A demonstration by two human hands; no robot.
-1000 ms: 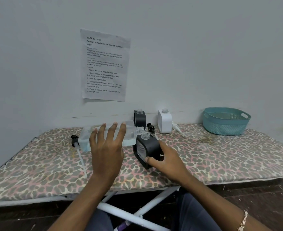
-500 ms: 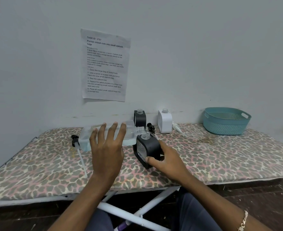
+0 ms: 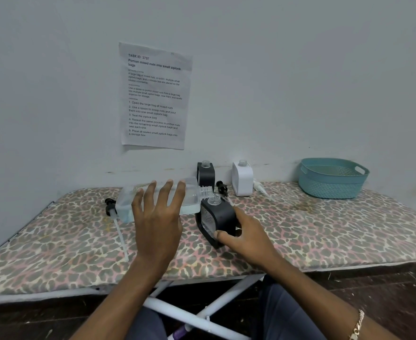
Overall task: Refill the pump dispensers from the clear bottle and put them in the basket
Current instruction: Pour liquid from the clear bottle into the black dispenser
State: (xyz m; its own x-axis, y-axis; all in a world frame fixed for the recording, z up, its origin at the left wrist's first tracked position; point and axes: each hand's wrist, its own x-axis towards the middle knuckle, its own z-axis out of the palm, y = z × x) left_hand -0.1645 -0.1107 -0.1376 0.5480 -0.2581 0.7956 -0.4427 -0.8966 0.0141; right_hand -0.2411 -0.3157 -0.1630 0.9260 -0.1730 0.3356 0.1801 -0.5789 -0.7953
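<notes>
My left hand (image 3: 158, 217) grips the clear bottle (image 3: 126, 204) from the near side and holds it lying sideways above the board. Its open threaded mouth points right, just above the neck of a black pump dispenser (image 3: 220, 217). My right hand (image 3: 248, 236) holds this uncapped black dispenser, which leans to the left on the board. A second black dispenser (image 3: 205, 174) and a white dispenser (image 3: 242, 180) stand uncapped by the wall. The teal basket (image 3: 332, 182) sits at the far right.
The leopard-print ironing board (image 3: 324, 229) carries everything. A black pump head with a long tube (image 3: 110, 208) lies left of the clear bottle. Another black pump (image 3: 221, 187) and a white pump (image 3: 261, 188) lie beside the back dispensers. A printed sheet (image 3: 155, 94) hangs on the wall.
</notes>
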